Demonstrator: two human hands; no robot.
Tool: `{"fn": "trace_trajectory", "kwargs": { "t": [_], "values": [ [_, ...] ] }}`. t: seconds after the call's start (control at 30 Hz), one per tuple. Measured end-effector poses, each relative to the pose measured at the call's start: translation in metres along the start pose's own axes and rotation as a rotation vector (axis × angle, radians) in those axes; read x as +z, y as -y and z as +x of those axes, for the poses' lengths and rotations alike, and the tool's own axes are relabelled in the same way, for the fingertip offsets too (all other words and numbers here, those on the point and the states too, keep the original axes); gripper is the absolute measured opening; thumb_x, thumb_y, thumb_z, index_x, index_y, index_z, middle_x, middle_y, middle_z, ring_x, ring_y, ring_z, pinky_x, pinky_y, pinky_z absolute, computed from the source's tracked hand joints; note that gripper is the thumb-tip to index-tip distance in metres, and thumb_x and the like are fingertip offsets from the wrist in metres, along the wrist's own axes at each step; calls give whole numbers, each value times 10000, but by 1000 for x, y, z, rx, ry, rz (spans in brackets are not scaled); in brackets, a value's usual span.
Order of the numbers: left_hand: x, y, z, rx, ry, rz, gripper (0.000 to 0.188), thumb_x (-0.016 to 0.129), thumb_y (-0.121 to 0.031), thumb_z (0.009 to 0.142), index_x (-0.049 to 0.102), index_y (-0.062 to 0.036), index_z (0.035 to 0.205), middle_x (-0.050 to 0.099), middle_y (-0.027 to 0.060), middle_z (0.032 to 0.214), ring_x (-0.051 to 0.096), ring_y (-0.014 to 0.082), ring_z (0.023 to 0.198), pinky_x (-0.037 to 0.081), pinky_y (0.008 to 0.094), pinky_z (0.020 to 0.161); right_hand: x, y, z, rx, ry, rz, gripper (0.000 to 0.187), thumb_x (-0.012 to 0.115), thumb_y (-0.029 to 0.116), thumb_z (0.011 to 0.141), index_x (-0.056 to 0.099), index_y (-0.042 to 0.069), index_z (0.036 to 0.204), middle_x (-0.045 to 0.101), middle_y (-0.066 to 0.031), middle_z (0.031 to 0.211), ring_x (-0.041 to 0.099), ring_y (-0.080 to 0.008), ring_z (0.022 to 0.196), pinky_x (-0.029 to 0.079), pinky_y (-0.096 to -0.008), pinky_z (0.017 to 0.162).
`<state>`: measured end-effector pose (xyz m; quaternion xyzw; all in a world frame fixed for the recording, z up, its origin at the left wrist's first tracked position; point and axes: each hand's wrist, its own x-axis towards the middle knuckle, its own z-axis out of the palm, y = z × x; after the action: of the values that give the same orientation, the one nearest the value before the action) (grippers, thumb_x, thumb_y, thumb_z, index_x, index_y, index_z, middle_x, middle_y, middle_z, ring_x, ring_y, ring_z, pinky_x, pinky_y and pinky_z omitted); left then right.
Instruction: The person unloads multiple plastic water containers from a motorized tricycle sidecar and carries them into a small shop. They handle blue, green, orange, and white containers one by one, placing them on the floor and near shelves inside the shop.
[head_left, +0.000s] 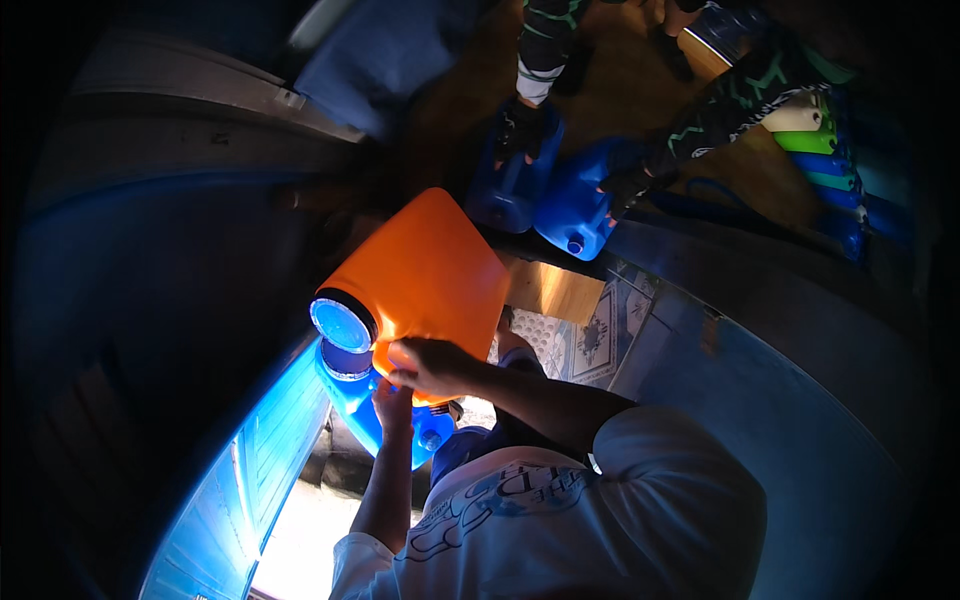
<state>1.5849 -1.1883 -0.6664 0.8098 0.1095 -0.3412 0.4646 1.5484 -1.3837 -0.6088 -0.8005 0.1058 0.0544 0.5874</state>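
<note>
A large orange jug [440,270] with a wide blue lid and a dark collar is held tilted in front of my body. My right hand [432,366] is closed round its handle beside the lid. Below it hangs a blue jug [362,398], mostly covered by the orange one, with a wide round lid and a small cap. At the top of this jug my left hand [393,405] is closed on what looks like its handle. The orange jug hides part of that grip.
Across from me a gloved person holds two blue jugs, a darker one [505,185] and a brighter one [578,205]. Stacked coloured containers [830,170] stand far right. A wooden block [555,290] and patterned tiles [605,335] lie beyond my legs. A blue panelled door [255,470] is at left.
</note>
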Motion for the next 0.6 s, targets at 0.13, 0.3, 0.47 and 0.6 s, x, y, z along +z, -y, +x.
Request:
{"fn": "trace_trajectory", "kwargs": {
  "t": [0.13,0.3,0.47,0.6],
  "values": [
    [6,-22,-8,70,35,199,306,789,-230,764,633,-56,962,642,70,883,619,185,804,485,311,727,7,13,1,265,115,27,803,606,497,863,337,-113,1311,635,-319,914,658,-435,815,521,-464,737],
    [15,-99,-47,221,230,184,361,740,-144,811,585,-30,1117,592,29,951,558,126,872,464,274,749,-53,-26,-13,315,-146,3,834,688,471,773,362,-49,1338,635,-297,965,651,-417,887,511,-468,782],
    [46,-209,-34,352,341,-127,420,648,-82,858,521,-7,1252,584,80,996,574,138,851,484,276,754,-152,-86,-42,356,-651,-157,611,698,329,793,480,16,1271,622,-238,1120,623,-400,988,495,-453,858],
    [98,-261,19,453,418,-245,373,619,-146,903,531,-20,1244,605,80,1031,611,180,867,491,307,745,-208,-123,-40,373,-893,-82,560,678,319,837,481,16,1265,620,-226,1125,623,-361,1024,498,-416,836]
  ]
}}
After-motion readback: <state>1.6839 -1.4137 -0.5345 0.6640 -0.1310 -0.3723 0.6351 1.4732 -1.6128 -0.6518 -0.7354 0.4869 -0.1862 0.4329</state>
